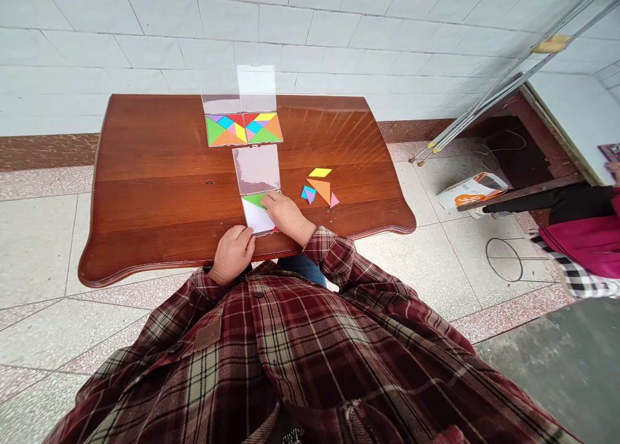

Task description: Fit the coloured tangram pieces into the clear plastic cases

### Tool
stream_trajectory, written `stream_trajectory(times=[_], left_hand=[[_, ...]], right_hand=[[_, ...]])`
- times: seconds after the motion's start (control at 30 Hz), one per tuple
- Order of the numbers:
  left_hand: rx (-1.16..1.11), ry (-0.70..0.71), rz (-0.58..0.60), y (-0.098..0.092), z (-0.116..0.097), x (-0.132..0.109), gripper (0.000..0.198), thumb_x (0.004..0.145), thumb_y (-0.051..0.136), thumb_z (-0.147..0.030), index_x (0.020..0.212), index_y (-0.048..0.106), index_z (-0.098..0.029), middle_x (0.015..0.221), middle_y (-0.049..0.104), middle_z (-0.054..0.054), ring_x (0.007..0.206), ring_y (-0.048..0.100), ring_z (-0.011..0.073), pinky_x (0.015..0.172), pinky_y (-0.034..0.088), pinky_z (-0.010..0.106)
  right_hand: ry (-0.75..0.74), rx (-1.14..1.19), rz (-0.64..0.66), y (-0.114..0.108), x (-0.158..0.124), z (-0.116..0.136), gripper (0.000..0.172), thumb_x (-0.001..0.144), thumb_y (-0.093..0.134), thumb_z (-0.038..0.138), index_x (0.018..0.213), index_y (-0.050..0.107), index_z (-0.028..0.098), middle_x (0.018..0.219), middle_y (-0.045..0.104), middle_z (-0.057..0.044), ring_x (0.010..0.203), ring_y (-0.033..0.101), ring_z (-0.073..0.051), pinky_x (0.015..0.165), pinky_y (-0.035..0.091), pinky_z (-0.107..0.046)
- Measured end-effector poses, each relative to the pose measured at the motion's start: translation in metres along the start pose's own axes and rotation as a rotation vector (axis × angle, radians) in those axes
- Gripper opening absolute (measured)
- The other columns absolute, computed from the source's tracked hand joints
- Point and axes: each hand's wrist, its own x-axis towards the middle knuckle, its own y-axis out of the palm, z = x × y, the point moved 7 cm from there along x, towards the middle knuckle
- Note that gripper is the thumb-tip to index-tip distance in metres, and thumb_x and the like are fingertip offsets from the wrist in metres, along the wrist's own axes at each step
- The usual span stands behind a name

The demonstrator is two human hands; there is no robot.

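Reddish-brown wooden surface in front of you, both hands at its near edge. Your right hand lies over the lower half of an open clear case, fingertips on a green puzzle piece inside it; can't tell if they're pinching it. Your left hand is loosely curled, knuckles up, just beside the case's lower left corner, nothing visible in it. The case's lid lies open flat just beyond. Right of the case, near your right hand: loose yellow, orange, blue, purple and pink puzzle pieces, apart from the case. At the far edge, two filled colour puzzle trays sit side by side, their clear lids reaching past the edge. Your plaid shirt fills the bottom of the view. Off right, beyond the surface, a person in a magenta top; an orange-and-white box lies on the floor.
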Motion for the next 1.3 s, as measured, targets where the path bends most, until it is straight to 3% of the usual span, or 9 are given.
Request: stream_trajectory(times=[0.47, 0.87, 1.0, 1.13, 1.23, 1.3], left_hand=[[0.045, 0.018, -0.011, -0.002, -0.002, 0.001, 0.028, 0.097, 0.039, -0.028, 0.098, 0.065, -0.017, 0.09, 0.065, 0.011, 0.085, 0.058, 0.0225, 0.079, 0.05, 0.037], [0.042, 0.026, -0.038, -0.003, -0.001, 0.001, 0.024, 0.096, 0.042, -0.028, 0.098, 0.064, -0.019, 0.09, 0.064, 0.009, 0.085, 0.059, 0.0214, 0.078, 0.049, 0.035], [0.069, 0.03, -0.036, -0.003, -0.001, 0.001, 0.025, 0.096, 0.042, -0.027, 0.097, 0.065, -0.018, 0.09, 0.065, 0.01, 0.084, 0.059, 0.0214, 0.078, 0.049, 0.035], [0.075, 0.038, -0.025, -0.003, -0.002, 0.001, 0.026, 0.097, 0.042, -0.027, 0.096, 0.066, -0.017, 0.091, 0.065, 0.011, 0.086, 0.059, 0.0224, 0.079, 0.049, 0.036], [0.076, 0.051, -0.038, -0.003, -0.002, 0.001, 0.027, 0.097, 0.042, -0.027, 0.096, 0.066, -0.016, 0.091, 0.066, 0.011, 0.085, 0.06, 0.0226, 0.079, 0.049, 0.035], [0.079, 0.053, -0.043, -0.003, -0.002, 0.002, 0.027, 0.097, 0.041, -0.027, 0.096, 0.066, -0.016, 0.091, 0.066, 0.011, 0.085, 0.059, 0.0226, 0.078, 0.049, 0.035]], right_hand=[[0.012, 0.025, 0.004, 0.003, 0.0, -0.002, 0.028, 0.094, 0.044, 0.005, 0.113, 0.065, 0.011, 0.116, 0.063, -0.014, 0.102, 0.06, -0.022, 0.091, 0.048, -0.033], [0.0, 0.082, -0.02, 0.006, 0.003, -0.008, 0.025, 0.094, 0.047, 0.007, 0.107, 0.068, 0.012, 0.111, 0.065, -0.013, 0.103, 0.059, -0.021, 0.098, 0.045, -0.034], [0.131, 0.204, -0.129, -0.017, -0.003, -0.042, 0.028, 0.091, 0.048, 0.007, 0.108, 0.068, 0.014, 0.113, 0.065, -0.013, 0.107, 0.059, -0.023, 0.097, 0.047, -0.036], [0.413, 0.211, -0.234, -0.04, -0.027, -0.105, 0.03, 0.088, 0.049, 0.009, 0.11, 0.068, 0.015, 0.113, 0.067, -0.014, 0.106, 0.061, -0.026, 0.096, 0.048, -0.04], [0.689, 0.133, -0.185, -0.044, -0.049, -0.148, 0.031, 0.088, 0.055, 0.014, 0.117, 0.066, 0.012, 0.117, 0.066, -0.016, 0.105, 0.063, -0.028, 0.094, 0.049, -0.04], [0.787, 0.113, -0.1, -0.039, -0.057, -0.163, 0.037, 0.087, 0.063, 0.02, 0.122, 0.063, 0.01, 0.12, 0.065, -0.019, 0.106, 0.063, -0.029, 0.093, 0.049, -0.038]])
